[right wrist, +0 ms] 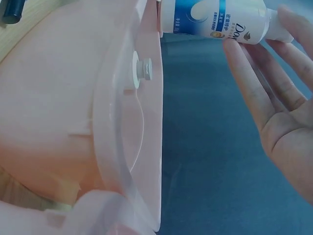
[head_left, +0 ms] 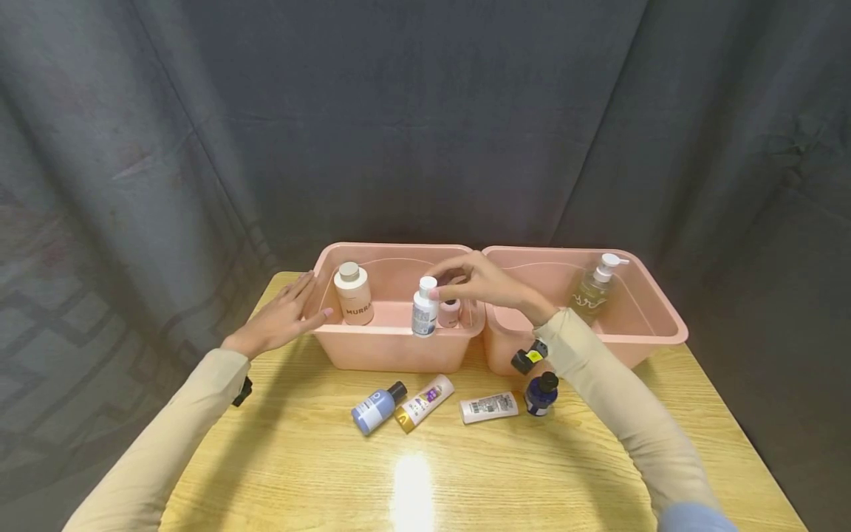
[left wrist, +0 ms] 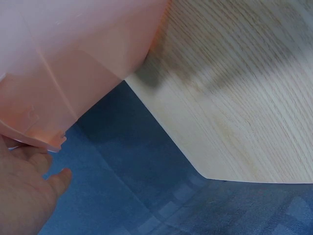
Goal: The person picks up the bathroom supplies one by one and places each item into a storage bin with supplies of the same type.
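Note:
My right hand (head_left: 495,284) pinches a small white Dove bottle (head_left: 424,314) by its white cap, thumb and fingertips around it. The bottle hangs upright and overlaps the front rim of the left pink bin (head_left: 392,351) in the head view. From the right wrist view, its blue-and-white label (right wrist: 210,17) shows above the bin. At that bin's left rim, my left hand (head_left: 279,314) rests with fingers extended. Inside the bin are a white bottle lettered MURRA (head_left: 356,299) at the left and a small pinkish bottle (head_left: 449,314) at the right, partly behind the Dove bottle.
A second pink bin (head_left: 532,270) stands alongside on the right, holding a clear pump bottle (head_left: 590,292). In front lie a blue bottle (head_left: 374,411), a white-and-gold tube (head_left: 425,403) and a white tube (head_left: 488,408). A dark blue bottle (head_left: 541,395) is near my right forearm.

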The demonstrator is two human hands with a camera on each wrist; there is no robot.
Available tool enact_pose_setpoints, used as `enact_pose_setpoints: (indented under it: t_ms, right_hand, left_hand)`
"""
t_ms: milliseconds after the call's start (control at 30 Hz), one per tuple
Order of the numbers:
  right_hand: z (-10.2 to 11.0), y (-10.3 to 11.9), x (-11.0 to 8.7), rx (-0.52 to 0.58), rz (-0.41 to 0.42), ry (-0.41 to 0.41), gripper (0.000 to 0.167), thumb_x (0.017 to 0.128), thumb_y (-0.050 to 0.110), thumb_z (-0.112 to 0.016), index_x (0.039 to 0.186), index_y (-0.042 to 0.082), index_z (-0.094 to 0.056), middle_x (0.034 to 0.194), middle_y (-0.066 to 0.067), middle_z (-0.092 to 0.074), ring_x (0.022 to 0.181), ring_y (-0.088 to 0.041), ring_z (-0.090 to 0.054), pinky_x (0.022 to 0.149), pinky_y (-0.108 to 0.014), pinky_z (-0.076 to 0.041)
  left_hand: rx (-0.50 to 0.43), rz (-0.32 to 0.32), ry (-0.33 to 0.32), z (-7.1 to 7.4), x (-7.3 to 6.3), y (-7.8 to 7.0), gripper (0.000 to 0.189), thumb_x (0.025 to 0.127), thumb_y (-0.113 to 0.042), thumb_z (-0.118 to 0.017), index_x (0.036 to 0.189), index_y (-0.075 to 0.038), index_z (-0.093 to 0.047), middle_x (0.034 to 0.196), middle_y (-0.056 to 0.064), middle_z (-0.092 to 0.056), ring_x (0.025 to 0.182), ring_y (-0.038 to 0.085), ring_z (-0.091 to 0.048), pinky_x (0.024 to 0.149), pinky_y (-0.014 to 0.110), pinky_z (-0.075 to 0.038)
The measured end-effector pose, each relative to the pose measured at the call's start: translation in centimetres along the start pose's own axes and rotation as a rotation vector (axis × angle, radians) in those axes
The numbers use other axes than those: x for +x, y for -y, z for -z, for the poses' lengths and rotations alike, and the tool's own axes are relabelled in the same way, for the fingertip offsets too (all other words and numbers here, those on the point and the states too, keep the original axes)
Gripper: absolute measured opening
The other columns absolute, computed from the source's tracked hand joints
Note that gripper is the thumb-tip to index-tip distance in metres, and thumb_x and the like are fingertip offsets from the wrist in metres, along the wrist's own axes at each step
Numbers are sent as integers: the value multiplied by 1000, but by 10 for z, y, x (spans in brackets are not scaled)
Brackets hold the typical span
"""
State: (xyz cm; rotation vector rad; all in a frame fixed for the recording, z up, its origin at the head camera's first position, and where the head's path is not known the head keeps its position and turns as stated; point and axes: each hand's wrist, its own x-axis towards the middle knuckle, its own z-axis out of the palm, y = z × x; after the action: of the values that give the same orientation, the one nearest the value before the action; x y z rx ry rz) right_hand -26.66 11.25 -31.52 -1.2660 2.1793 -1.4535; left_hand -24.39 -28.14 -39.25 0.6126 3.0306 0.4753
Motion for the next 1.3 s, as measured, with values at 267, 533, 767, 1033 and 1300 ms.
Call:
enact_pose_setpoints:
  t_ms: [267, 533, 767, 1033, 1300]
  right_hand:
    - [7, -4, 8, 21, -46, -51, 27, 90, 8, -73, 116, 3, -71, 105, -10, -71, 87, -28, -68, 77, -32, -56]
    - [13, -15, 16, -3, -25, -84, 25, 90, 7, -71, 115, 1, -71, 106, -9, -71, 89, -29, -67, 82, -33, -55]
    - [16, -23, 20, 6, -76, -126, 27, 91, 11, -72, 116, 2, -70, 107, -10, -70, 95, -37, -65, 85, -34, -55]
    - [15, -27, 26, -11, -140, -166, 28, 90, 15, -74, 115, 3, -70, 106, -9, -70, 92, -33, -65, 84, -34, -55]
    - [14, -37, 31, -24, -188, -199, 30, 89, 14, -75, 116, 0, -69, 106, -11, -69, 93, -31, -66, 86, -39, -56]
  left_hand:
    - [-5, 10, 4, 0, -1, -1, 89, 99, -56, -46, 156, 3, -13, 164, 19, -7, 150, 33, -7, 120, 52, -9]
    - [-1, 0, -9, -1, -1, -1, 90, 99, -59, -45, 156, 3, -14, 163, 20, -9, 149, 35, -10, 120, 52, -10]
    - [-10, -7, -17, 0, -1, -1, 89, 99, -58, -44, 155, 5, -15, 163, 20, -9, 149, 36, -10, 119, 52, -10]
    - [-16, 5, 1, 0, -2, -1, 90, 99, -60, -43, 156, 3, -13, 164, 17, -6, 150, 35, -9, 120, 52, -10]
    - [-21, 7, 13, 0, -2, -2, 90, 99, -60, -43, 157, 2, -12, 164, 17, -5, 150, 34, -7, 120, 52, -9]
